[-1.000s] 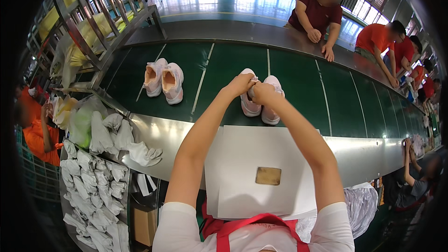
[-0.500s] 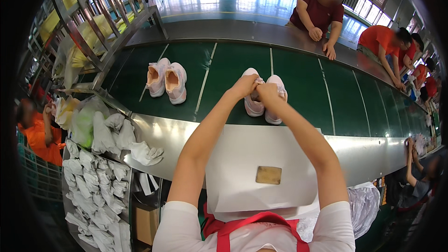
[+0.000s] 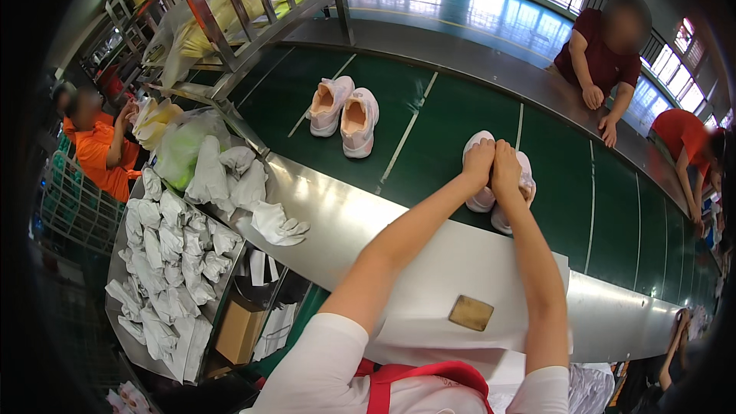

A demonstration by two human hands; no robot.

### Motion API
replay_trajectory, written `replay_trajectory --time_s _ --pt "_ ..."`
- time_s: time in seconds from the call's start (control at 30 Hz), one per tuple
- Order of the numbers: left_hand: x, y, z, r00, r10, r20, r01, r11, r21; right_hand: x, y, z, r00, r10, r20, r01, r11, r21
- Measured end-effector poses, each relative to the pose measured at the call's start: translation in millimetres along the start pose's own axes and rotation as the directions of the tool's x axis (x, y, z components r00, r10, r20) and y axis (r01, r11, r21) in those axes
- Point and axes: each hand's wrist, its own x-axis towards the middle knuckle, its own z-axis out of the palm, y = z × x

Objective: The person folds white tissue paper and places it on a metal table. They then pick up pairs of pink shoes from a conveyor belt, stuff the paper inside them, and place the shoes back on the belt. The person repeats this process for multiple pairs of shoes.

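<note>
Two pale pink sneakers with white soles stand side by side on the green conveyor belt, a left one [image 3: 480,201] and a right one [image 3: 526,170], partly covered by my hands. My left hand [image 3: 480,161] is closed over the left sneaker, fingers bent down. Right beside it, almost touching, my right hand [image 3: 506,165] is closed between the two sneakers, over the inner side of the right one. My fingertips and whatever they pinch are hidden. Farther left on the belt stands a matching pair of sneakers [image 3: 359,124], untouched.
A metal ledge [image 3: 337,207] edges the belt, with white crumpled bundles [image 3: 280,224] on it. A bin of similar bundles [image 3: 165,261] sits lower left. A metal rack [image 3: 230,38] rises at far left. Across the belt stands a person in dark red [image 3: 606,54]; other workers are nearby.
The whole view has turned, so everything sits tilted and farther right. My hands, earlier meeting at a whitish bit between the sneakers, now lie side by side over them.
</note>
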Motion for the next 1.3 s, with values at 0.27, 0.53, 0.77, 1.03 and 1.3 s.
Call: replay_trajectory --time_s 0.27,0.53,0.77,1.03,1.3 --pt "-0.5 -55.6 -67.1 0.967 0.212 -0.139 -0.236 0.954 -0.186 -24.3 -17.4 -78.1 0.963 -0.159 -0.217 0.181 0.979 0.089" --pt "-13.7 -259.9 -165.4 0.798 -0.575 -0.178 0.6 0.734 0.317 -134.4 -54.1 -164.4 0.972 -0.234 0.01 0.201 0.856 0.477" --pt "14.7 -217.8 -197.6 0.66 -0.694 0.287 0.501 0.691 0.521 -186.7 -72.3 -181.7 0.926 -0.376 0.034 0.325 0.838 0.438" --pt "-10.5 -236.0 -178.4 0.697 -0.711 0.091 0.615 0.659 0.434 -200.4 -80.1 -172.6 0.923 -0.381 0.045 0.321 0.83 0.456" --pt "-27.0 -135.6 -122.7 0.846 -0.5 0.183 0.445 0.853 0.273 -200.5 -88.1 -171.4 0.906 -0.422 0.037 0.365 0.822 0.437"
